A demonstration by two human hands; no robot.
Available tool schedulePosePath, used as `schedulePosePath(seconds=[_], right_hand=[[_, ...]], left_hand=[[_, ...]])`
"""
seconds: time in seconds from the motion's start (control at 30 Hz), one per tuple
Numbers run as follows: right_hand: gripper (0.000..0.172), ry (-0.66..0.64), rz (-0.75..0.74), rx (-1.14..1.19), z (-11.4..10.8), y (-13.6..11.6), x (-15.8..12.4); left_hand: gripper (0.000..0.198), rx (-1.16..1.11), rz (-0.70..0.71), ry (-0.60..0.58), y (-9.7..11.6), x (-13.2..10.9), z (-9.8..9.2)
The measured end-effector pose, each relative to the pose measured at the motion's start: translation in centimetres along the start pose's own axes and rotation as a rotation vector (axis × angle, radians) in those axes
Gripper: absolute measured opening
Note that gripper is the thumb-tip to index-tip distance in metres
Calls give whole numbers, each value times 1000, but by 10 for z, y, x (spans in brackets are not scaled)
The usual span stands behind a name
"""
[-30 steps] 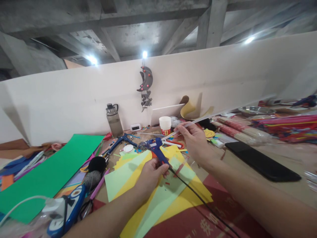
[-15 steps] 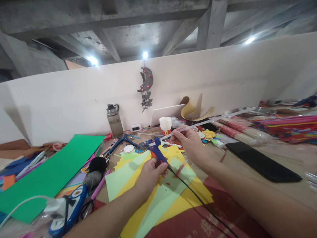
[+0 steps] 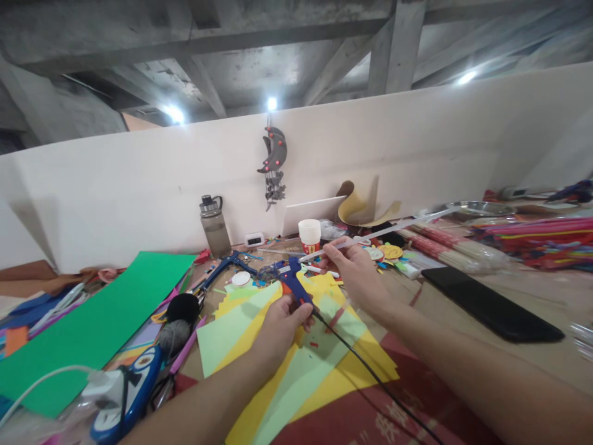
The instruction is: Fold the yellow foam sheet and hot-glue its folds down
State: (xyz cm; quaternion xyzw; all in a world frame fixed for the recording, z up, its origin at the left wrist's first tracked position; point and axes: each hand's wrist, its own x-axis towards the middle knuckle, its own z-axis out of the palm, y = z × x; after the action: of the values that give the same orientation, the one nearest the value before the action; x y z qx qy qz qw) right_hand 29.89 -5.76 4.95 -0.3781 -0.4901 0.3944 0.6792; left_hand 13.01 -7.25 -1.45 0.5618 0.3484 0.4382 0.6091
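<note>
My left hand [image 3: 283,321] is wrapped round the handle of a blue glue gun [image 3: 293,278] with an orange trigger; its nozzle points left and a black cord trails from the handle. Between the fingers of my right hand [image 3: 347,262] is a long translucent glue stick [image 3: 393,228], which slants up to the right. The stick's near end is at the back of the glue gun; how far it is inside cannot be made out. Under both hands lie yellow sheets [image 3: 365,364] and pale green sheets [image 3: 278,402].
Behind the hands stand a paper cup [image 3: 309,232], a bottle [image 3: 215,228] and a small clock [image 3: 254,240]. A black phone [image 3: 491,303] lies at right. Green foam [image 3: 97,327], a blue power strip [image 3: 127,395] and a second blue tool [image 3: 227,269] are at left.
My right hand and the far end of the glue stick have shifted very slightly. My left hand and the glue gun look the same.
</note>
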Motion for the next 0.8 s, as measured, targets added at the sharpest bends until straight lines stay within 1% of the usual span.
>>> schedulePosePath(seconds=[0.23, 0.37, 0.5, 0.6, 0.7, 0.8], right_hand=[[35, 8, 28, 76, 4, 9, -3], [35, -5, 62, 71, 6, 14, -2], [34, -93, 79, -67, 7, 24, -2], [32, -214, 82, -197, 10, 29, -10], [24, -332, 172, -262, 17, 27, -24], [15, -412, 293, -294, 22, 21, -34]], left_hand=[[41, 39, -4, 8, 1, -1, 2], [45, -36, 0, 2, -1, 0, 1], [40, -87, 31, -12, -2, 0, -1], [38, -71, 55, -13, 0, -1, 0], [40, -17, 47, -2, 4, -2, 4], [40, 41, 43, 0, 8, -5, 7]])
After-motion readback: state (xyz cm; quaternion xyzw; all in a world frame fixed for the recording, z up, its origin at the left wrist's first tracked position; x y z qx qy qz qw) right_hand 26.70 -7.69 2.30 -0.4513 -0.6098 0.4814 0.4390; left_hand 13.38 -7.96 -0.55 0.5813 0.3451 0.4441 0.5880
